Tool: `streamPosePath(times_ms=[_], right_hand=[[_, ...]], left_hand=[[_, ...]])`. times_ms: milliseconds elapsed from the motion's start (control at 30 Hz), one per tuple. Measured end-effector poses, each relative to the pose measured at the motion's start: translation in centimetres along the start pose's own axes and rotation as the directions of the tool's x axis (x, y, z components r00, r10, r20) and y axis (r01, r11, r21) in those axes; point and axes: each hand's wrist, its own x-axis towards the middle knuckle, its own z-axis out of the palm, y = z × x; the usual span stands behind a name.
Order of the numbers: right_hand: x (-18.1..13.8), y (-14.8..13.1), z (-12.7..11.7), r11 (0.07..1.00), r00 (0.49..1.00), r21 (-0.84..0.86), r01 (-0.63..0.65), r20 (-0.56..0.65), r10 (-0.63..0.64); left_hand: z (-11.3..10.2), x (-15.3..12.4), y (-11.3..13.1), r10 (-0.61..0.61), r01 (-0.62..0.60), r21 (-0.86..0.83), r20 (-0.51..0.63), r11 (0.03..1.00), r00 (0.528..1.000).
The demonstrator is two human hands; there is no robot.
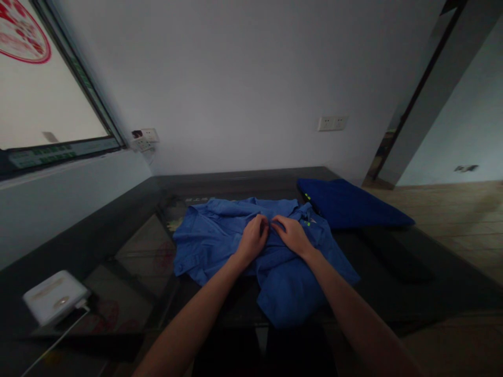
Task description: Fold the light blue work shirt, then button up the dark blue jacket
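Observation:
A blue shirt (212, 230) lies spread and rumpled on the dark glass-topped table, with one part hanging toward the front edge. My left hand (253, 235) and my right hand (291, 233) meet near its middle, a small gap between them. Both have thumb and fingers pinched on the shirt's cloth. Whether a button or only fabric sits between the fingertips is too small to tell. Small yellow-green and white marks show on the shirt to the right of my right hand.
Behind and right of the shirt lies a folded dark-blue cloth item (349, 204). A white box-shaped device (57, 297) with a cable stands at the table's left. The table (243, 180) backs against a wall with sockets (332, 123); a window (47, 89) is at left.

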Motion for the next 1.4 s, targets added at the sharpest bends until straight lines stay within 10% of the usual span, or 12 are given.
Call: streamPosePath(times_ms=[333,667,967,1200,1400], right_hand=[[-0.1,-0.4,0.0,0.995,0.995,0.019,0.095,0.035,-0.096],[0.5,0.6,-1.5,0.985,0.963,0.148,-0.092,-0.237,0.126],[0.7,1.6,-3.0,0.957,0.908,0.257,-0.132,-0.356,0.221],[0.6,1.3,-3.9,0.936,0.849,0.332,-0.117,-0.456,0.267],[0.6,1.7,-3.9,0.939,0.837,0.321,-0.125,-0.474,0.273]], left_hand=[[-0.5,0.1,0.1,-0.044,0.044,0.017,-0.01,0.999,0.999],[-2.2,1.7,-2.0,-0.156,0.158,0.002,-0.14,0.987,0.978],[-2.2,1.1,-4.9,-0.427,0.398,0.168,0.211,0.902,0.879],[-1.9,1.1,-2.6,-0.278,0.396,-0.157,0.484,0.905,0.829],[-1.4,1.6,-2.1,-0.384,0.483,-0.532,0.293,0.695,0.876]])
